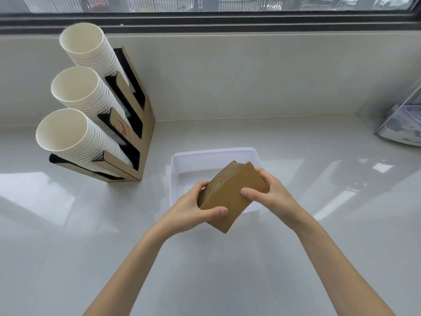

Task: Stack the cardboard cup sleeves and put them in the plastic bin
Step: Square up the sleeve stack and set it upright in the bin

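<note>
Two hands are gripping one stack of cardboard cup sleeves (pixel 230 192), seen from the head camera. The left hand (pixel 196 208) is closing around the stack's near-left edge, thumb lying across the top sleeve, fingers curling under out of sight. The right hand (pixel 267 193) is clamping the right edge, thumb pressing on the top face, remaining fingers wrapping behind. The stack is tilting, its far corner raised, the layered edges showing on the left side. It is hovering above the plastic bin (pixel 180 160), overlapping the bin's near edge; it is not resting inside.

The bin is white, translucent, rectangular, sitting on the pale glossy tabletop (pixel 68 224). What shows of its floor is bare.

To the left of the bin, well apart, a cardboard cup holder (pixel 145 124) is standing on the tabletop, carrying three slanted columns of nested white paper cups (pixel 75 87), mouths facing the camera. To the right of the bin, at the frame edge, a clear plastic container (pixel 403 124) is sitting; contents too blurred to tell. Beyond the bin, a low wall is rising to a window (pixel 205 5).
</note>
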